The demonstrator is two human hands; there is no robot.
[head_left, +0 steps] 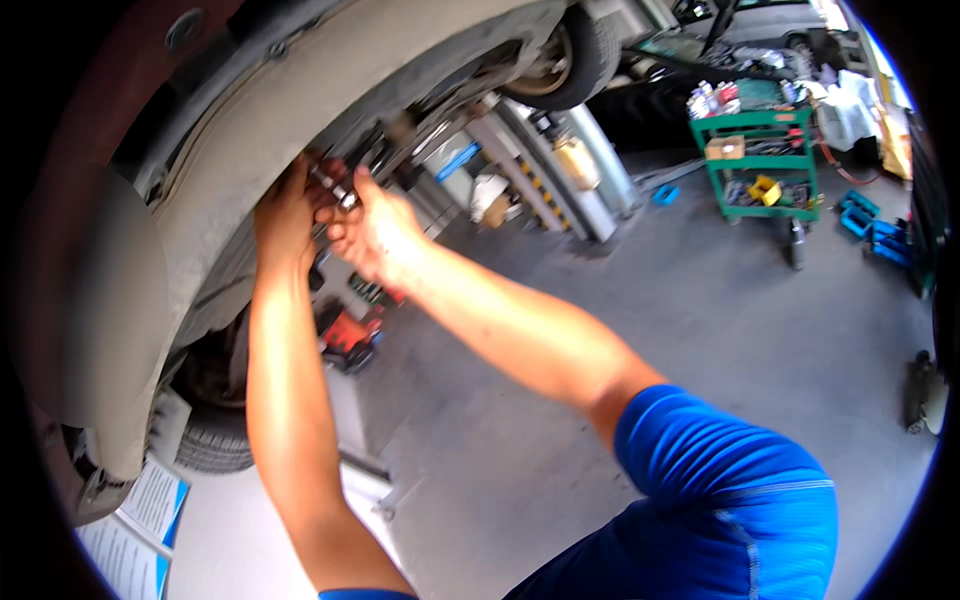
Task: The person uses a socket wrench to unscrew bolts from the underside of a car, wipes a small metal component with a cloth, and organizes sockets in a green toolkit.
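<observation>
Both my arms reach up beneath a raised car (240,95). A shiny metal ratchet wrench (345,197) slants between my hands, its round end toward my right hand (382,235). My right fingers are curled round that end, with the thumb up. Beside it on the left, my left hand (284,222) is raised against the car's underside, its fingers closed near the tool's upper end. What those fingers grip is mostly hidden, and the part the tool meets is blurred.
One car wheel (570,65) hangs at the top, another tyre (215,440) at lower left. A lift post (540,170) stands ahead. Farther right is a green tool cart (757,160), with blue trays (875,228) on the floor. Red equipment (350,330) sits beyond my forearms.
</observation>
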